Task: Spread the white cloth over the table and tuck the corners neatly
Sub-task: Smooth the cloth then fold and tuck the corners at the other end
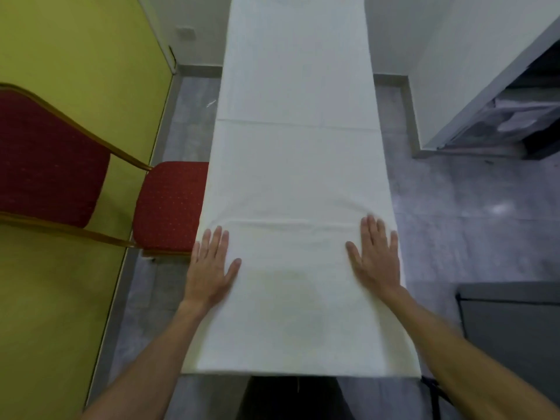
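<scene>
The white cloth (295, 165) lies flat along a long narrow table and covers its whole top, with fold creases running across it. The table itself is hidden under the cloth. My left hand (210, 269) rests palm down on the cloth near its left edge, fingers apart. On the right side, my right hand (375, 257) presses flat near the right edge, fingers spread and slightly blurred. Neither hand holds anything. The cloth's near edge (300, 372) hangs straight just in front of my body.
A red padded chair (169, 207) with a gold frame stands tight against the table's left side, by a yellow-green wall (75, 50). Grey tiled floor (454, 207) runs along the right. A grey cabinet (509, 322) sits at the near right, and an open white unit (500, 110) further back.
</scene>
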Demonstrator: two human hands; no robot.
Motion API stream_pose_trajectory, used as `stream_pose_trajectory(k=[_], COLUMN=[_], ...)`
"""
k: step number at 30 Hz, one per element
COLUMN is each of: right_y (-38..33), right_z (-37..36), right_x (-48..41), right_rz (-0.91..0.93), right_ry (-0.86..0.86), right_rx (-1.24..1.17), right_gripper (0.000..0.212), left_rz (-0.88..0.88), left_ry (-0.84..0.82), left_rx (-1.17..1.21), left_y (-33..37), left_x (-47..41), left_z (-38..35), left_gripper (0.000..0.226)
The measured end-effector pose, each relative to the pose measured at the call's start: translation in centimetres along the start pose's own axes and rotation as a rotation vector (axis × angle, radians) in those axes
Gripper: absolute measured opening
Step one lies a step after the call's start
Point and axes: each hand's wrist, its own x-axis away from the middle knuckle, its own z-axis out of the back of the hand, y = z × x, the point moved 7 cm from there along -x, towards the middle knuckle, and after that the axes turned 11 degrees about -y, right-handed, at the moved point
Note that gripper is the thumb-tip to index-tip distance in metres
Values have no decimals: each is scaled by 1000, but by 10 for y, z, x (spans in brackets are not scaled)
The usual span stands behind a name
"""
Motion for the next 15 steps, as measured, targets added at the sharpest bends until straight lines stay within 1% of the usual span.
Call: stream_pose_trajectory(k=[2, 3, 4, 5, 6, 8, 9, 10, 12, 15], right_y=[35, 41, 37, 22, 0, -60, -89, -113, -136, -117], right_z=[7, 12, 16, 18, 18, 13, 11, 9, 5, 8], right_x=[5, 6, 5, 0, -8, -26, -34, -44, -61, -79], right_rz=[-157, -224, -255, -232, -160, 27, 101, 155, 176, 106], right_ry=[10, 34, 62, 84, 92, 54, 43, 40, -6, 6], right_rx=[-74, -113, -140, -154, -153, -133, -114, -101, -116, -73], right_gripper=[79, 79, 78, 76, 73, 68, 65, 63, 63, 70], left_rz=[171, 245, 274, 239, 138, -138, -230, -275, -243, -202], left_ry=[-5, 13, 49, 77, 87, 63, 43, 28, 18, 36], left_rx=[67, 92, 98, 95, 86, 61, 51, 46, 53, 11], left_y=[-32, -38, -36, -22, 2, 68, 99, 121, 140, 130], left_x=[9, 11, 7, -1, -15, -50, -66, -82, -107, -117], left_z=[4, 7, 12, 17, 19, 19, 18, 16, 18, 19], left_gripper=[77, 78, 78, 76, 73, 66, 63, 62, 60, 63])
